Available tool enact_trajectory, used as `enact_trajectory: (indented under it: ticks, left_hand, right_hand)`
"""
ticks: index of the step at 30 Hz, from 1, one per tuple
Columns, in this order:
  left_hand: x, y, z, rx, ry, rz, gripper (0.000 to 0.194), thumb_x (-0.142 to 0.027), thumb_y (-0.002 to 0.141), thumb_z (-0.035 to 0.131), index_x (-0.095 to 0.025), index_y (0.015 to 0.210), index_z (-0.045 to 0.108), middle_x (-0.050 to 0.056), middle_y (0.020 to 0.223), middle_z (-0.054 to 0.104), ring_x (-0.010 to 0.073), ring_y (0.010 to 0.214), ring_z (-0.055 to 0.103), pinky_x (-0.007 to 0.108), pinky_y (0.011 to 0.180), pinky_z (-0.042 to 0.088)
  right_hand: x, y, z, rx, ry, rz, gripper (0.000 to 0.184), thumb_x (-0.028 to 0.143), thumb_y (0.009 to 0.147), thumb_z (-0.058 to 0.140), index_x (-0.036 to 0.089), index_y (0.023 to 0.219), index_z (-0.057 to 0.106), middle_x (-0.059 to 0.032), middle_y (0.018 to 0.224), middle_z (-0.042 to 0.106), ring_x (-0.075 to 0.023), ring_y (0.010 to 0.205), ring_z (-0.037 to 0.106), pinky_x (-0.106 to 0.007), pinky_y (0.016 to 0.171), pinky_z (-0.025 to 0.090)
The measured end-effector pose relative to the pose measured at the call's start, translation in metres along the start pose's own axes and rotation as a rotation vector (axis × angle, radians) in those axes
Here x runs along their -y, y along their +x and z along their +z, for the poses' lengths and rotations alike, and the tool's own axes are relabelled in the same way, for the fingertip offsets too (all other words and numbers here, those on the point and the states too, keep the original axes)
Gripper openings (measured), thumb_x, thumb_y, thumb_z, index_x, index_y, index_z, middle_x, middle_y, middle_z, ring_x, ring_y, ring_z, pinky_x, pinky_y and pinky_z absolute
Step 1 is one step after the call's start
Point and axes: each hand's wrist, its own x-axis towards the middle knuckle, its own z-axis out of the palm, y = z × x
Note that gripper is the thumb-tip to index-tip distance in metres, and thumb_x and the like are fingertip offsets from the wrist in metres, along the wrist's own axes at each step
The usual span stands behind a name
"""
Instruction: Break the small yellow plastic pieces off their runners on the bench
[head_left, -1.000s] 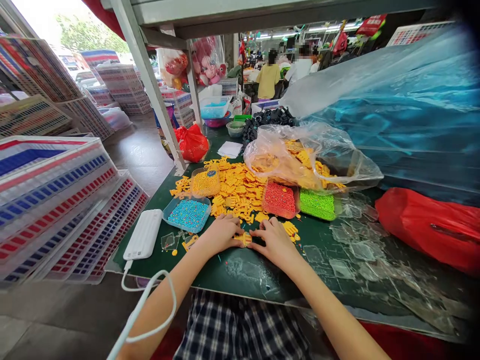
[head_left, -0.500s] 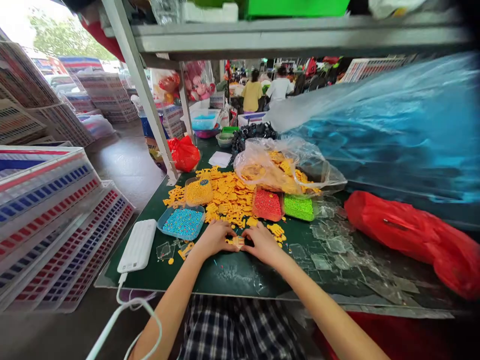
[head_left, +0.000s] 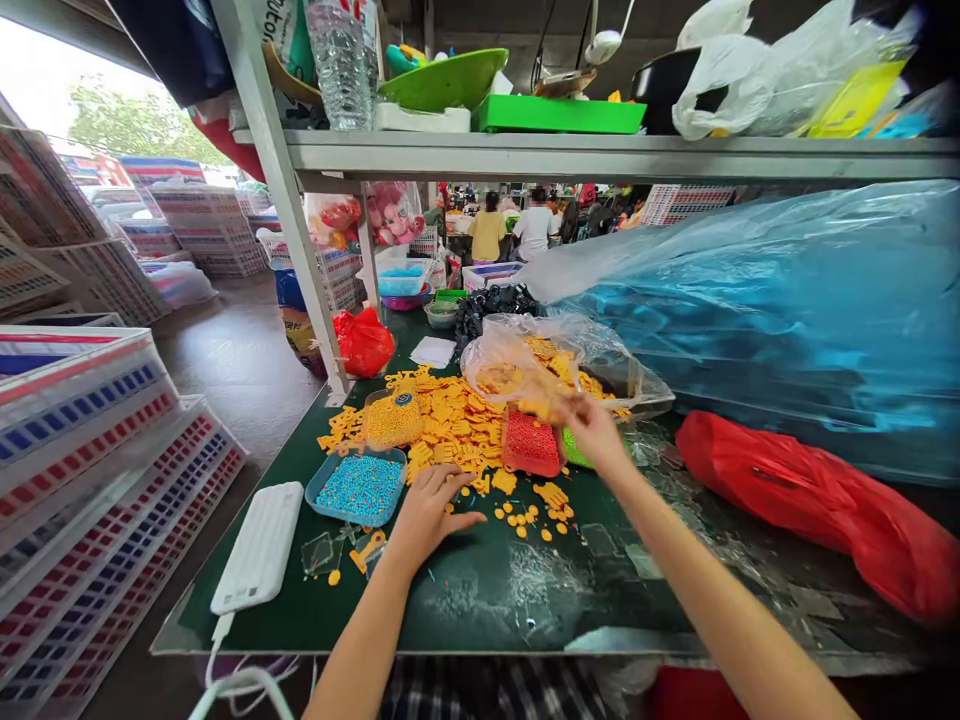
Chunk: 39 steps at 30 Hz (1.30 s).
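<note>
- Yellow plastic pieces (head_left: pixel 457 420) everywhere, heaped mid-table, and we've got both hands out over the green table (head_left: pixel 480 625)!
- Left hand (head_left: pixel 431 515): at the near edge of the heap, just beside the tub of blue beads (head_left: pixel 345 517), fingers loose, thumb stuck out wide, nothing visible in its grasp.
- Right hand (head_left: pixel 591 428): farther out, above the tubs of red beads (head_left: pixel 532 468) and green beads (head_left: pixel 574 447), close by the clear bag (head_left: pixel 637 385) with more yellow pieces inside. Fingers bunched, a yellow blur beside them; whether they grip it, I can't tell.
- Between the hands, nearer the front: small yellow discs (head_left: pixel 521 520), scattered on the tabletop.
- Behind the blue beads, a tub of yellow beads (head_left: pixel 391 442) up against the heap.
- Far left, a white power bank (head_left: pixel 259 545), cable plugged in; over on the right, a long red bag (head_left: pixel 810 500) lying on the table.
</note>
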Motion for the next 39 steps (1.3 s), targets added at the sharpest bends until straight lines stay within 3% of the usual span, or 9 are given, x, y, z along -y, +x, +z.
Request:
enact_trajectory:
  ticks: [3,6,10,18,24,26,31,35,39]
  left_hand:
    - [0.005,0.000,0.000,-0.022,0.026,-0.036,0.039,-0.048,0.084,0.066,-0.022,0.113,0.063,0.010,0.111,0.062,0.0260,0.105,0.059,0.041,0.093,0.048]
    - [0.009,-0.001,-0.001,0.012,0.032,-0.064,0.033,-0.046,0.086,0.064,-0.022,0.109,0.064,0.009,0.111,0.061,0.0261,0.106,0.057,0.041,0.093,0.048]
    - [0.009,0.000,-0.002,0.056,0.038,-0.093,0.024,-0.041,0.090,0.060,-0.022,0.104,0.066,0.008,0.109,0.060,0.0251,0.106,0.057,0.040,0.092,0.048]
    - [0.000,0.004,-0.006,0.081,-0.011,-0.081,0.020,-0.037,0.094,0.056,-0.023,0.101,0.069,0.007,0.107,0.062,0.0225,0.102,0.057,0.038,0.091,0.047]
    - [0.033,0.004,-0.067,-0.487,0.149,-0.412,0.031,-0.042,0.096,0.047,-0.021,0.089,0.069,0.008,0.100,0.061,0.0221,0.098,0.058,0.037,0.087,0.048]
    - [0.044,0.003,-0.091,-0.526,0.164,-0.467,0.032,-0.043,0.095,0.046,-0.020,0.087,0.067,0.007,0.094,0.064,0.0208,0.091,0.059,0.035,0.082,0.049]
    - [0.044,0.006,-0.113,-0.229,0.161,-0.467,0.034,-0.045,0.094,0.046,-0.019,0.088,0.066,0.004,0.085,0.069,0.0181,0.075,0.059,0.032,0.074,0.047]
    - [0.025,0.015,-0.088,0.132,0.179,-0.325,0.032,-0.041,0.097,0.043,-0.022,0.094,0.068,0.004,0.094,0.072,0.0201,0.088,0.063,0.034,0.084,0.044]
    - [0.013,0.026,-0.059,0.333,0.279,-0.204,0.027,-0.034,0.096,0.046,-0.021,0.097,0.070,0.005,0.097,0.072,0.0225,0.095,0.061,0.037,0.088,0.041]
  right_hand:
    - [-0.007,0.076,-0.018,-0.117,-0.112,0.037,0.037,0.038,0.094,0.035,0.014,0.119,0.049,-0.0178,0.115,0.062,-0.0236,0.104,0.059,-0.038,0.085,0.049]
    - [-0.010,0.106,-0.016,-0.091,-0.241,0.034,0.039,0.036,0.092,0.042,0.010,0.119,0.052,-0.0201,0.120,0.060,-0.0280,0.110,0.055,-0.044,0.092,0.044]
    - [-0.006,0.057,-0.010,-0.028,-0.402,-0.067,0.031,0.034,0.089,0.047,0.015,0.111,0.058,-0.0147,0.118,0.062,-0.0291,0.109,0.055,-0.042,0.093,0.042]
    - [-0.015,-0.080,-0.006,0.295,-0.683,-0.166,0.009,0.024,0.087,0.052,0.020,0.087,0.060,-0.0057,0.086,0.066,-0.0214,0.082,0.062,-0.029,0.065,0.042]
    - [-0.033,-0.093,0.004,0.396,-0.812,-0.196,0.008,0.023,0.088,0.056,0.020,0.093,0.062,-0.0093,0.096,0.067,-0.0237,0.091,0.062,-0.029,0.066,0.044]
    - [-0.036,-0.093,0.003,0.395,-0.831,-0.201,0.012,0.022,0.091,0.051,0.019,0.091,0.063,-0.0095,0.093,0.068,-0.0235,0.090,0.063,-0.030,0.067,0.043]
    - [-0.035,-0.092,-0.002,0.351,-0.862,-0.174,0.020,0.015,0.091,0.044,0.017,0.092,0.064,-0.0117,0.084,0.069,-0.0249,0.087,0.063,-0.033,0.068,0.039]
    - [-0.034,-0.091,-0.004,0.312,-0.853,-0.157,0.022,0.014,0.091,0.043,0.016,0.099,0.063,-0.0129,0.089,0.069,-0.0256,0.091,0.060,-0.033,0.071,0.038]
    - [-0.041,-0.094,-0.002,0.319,-0.822,-0.161,0.018,0.022,0.088,0.049,0.019,0.097,0.064,-0.0114,0.099,0.070,-0.0272,0.096,0.057,-0.035,0.072,0.039]
